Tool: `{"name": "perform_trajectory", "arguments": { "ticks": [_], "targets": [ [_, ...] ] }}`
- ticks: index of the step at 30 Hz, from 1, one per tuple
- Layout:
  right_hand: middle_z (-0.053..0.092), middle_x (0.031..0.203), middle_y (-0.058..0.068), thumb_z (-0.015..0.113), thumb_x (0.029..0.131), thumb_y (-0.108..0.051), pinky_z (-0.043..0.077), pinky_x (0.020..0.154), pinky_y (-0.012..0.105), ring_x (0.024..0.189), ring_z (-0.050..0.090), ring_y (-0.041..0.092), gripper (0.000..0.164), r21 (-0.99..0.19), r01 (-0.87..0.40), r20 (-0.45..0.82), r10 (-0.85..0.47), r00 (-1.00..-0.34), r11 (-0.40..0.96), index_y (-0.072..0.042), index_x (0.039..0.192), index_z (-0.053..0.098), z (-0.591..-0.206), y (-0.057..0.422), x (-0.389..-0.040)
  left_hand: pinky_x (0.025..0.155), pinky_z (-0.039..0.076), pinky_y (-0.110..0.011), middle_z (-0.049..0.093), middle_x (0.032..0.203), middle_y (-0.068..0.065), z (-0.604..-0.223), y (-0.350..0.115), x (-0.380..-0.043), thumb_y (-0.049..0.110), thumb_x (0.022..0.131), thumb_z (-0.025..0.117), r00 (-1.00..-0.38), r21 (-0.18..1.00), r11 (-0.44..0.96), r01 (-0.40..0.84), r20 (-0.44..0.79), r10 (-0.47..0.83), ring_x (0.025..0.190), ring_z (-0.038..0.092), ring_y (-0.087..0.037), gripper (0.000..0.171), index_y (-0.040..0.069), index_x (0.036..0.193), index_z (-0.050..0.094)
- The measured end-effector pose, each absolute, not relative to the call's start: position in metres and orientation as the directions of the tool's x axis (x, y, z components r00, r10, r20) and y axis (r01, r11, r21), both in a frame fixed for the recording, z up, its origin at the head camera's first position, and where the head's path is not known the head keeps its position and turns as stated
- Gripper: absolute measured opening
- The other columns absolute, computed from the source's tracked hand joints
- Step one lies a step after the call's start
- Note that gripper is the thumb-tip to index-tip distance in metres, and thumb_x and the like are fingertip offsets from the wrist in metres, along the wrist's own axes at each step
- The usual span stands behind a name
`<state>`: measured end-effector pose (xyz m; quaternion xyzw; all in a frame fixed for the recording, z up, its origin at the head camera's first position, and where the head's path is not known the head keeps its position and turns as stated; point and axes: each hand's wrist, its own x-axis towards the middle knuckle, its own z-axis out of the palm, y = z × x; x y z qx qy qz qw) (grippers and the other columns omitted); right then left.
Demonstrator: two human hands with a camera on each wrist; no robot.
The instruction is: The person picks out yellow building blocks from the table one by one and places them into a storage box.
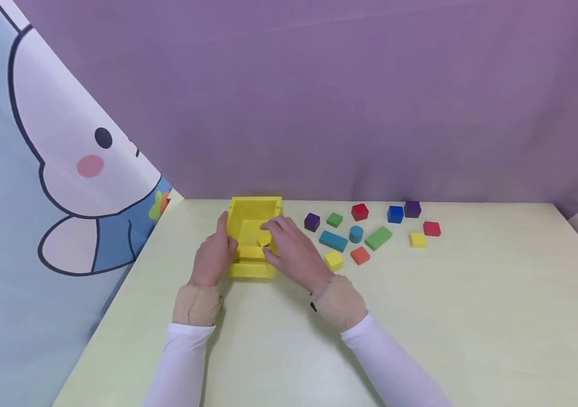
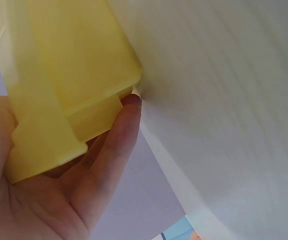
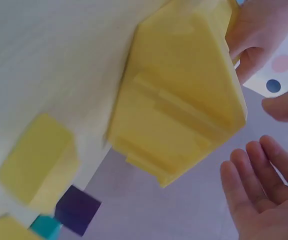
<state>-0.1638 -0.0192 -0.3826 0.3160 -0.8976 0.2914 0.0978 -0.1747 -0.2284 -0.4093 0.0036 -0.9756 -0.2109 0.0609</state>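
Observation:
A yellow open-topped box stands on the table, left of the middle in the head view. My left hand holds its left side, with the fingers bent along the outside in the left wrist view. Over the box's right rim reaches my right hand. Its thumb and fingers stand apart in the right wrist view, and nothing shows between them. A small yellow block is inside the box, below these fingertips; whether it lies flat on the bottom is hard to see.
Several blocks lie right of the box, among them a purple cube, a blue bar, a yellow block, a green bar and a red block. A purple cloth hangs behind the table.

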Motion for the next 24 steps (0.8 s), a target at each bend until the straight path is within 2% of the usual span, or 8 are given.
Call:
{"name": "perform_trajectory", "arguments": {
  "ticks": [5, 12, 19, 24],
  "targets": [
    [0.058, 0.123, 0.007, 0.074, 0.087, -0.021, 0.049, 0.098, 0.032, 0.113, 0.053, 0.020, 0.050, -0.508, -0.579, 0.305, -0.495, -0.813, 0.637, -0.003, 0.131, 0.057, -0.385, -0.003, -0.158, 0.046, 0.033, -0.036, 0.049, 0.059, -0.010, -0.411, -0.230, -0.172, 0.008, 0.093, 0.046, -0.991, 0.413, 0.910, 0.030, 0.134, -0.028, 0.047, 0.043, -0.025, 0.066, 0.003, 0.154, 0.022],
    [0.059, 0.123, 0.007, 0.078, 0.085, -0.023, 0.049, 0.097, 0.033, 0.113, 0.053, 0.021, 0.052, -0.454, -0.575, 0.233, -0.532, -0.814, 0.681, -0.004, 0.130, 0.059, -0.392, 0.014, -0.159, 0.044, 0.032, -0.035, 0.047, 0.057, -0.009, -0.411, -0.231, -0.174, 0.007, 0.093, 0.046, -0.987, 0.404, 0.913, 0.053, 0.160, -0.013, 0.046, 0.042, -0.025, 0.066, 0.002, 0.154, 0.023],
    [0.065, 0.111, 0.008, 0.079, 0.084, -0.018, 0.051, 0.091, 0.034, 0.103, 0.057, 0.023, 0.035, -0.376, -0.587, 0.163, -0.572, -0.804, 0.717, -0.005, 0.115, 0.069, -0.397, 0.023, -0.162, 0.044, 0.031, -0.035, 0.046, 0.056, -0.008, -0.414, -0.232, -0.176, 0.008, 0.093, 0.044, -0.988, 0.410, 0.910, 0.055, 0.152, -0.009, 0.045, 0.041, -0.024, 0.065, 0.002, 0.154, 0.021],
    [0.069, 0.105, 0.006, 0.079, 0.083, -0.011, 0.053, 0.086, 0.032, 0.095, 0.062, 0.021, 0.028, -0.342, -0.580, 0.058, -0.599, -0.799, 0.740, -0.008, 0.110, 0.073, -0.399, 0.025, -0.161, 0.044, 0.031, -0.035, 0.046, 0.057, -0.009, -0.414, -0.230, -0.176, 0.008, 0.094, 0.044, -0.989, 0.418, 0.907, 0.054, 0.147, -0.009, 0.045, 0.041, -0.024, 0.065, 0.002, 0.155, 0.021]
  ]
}}
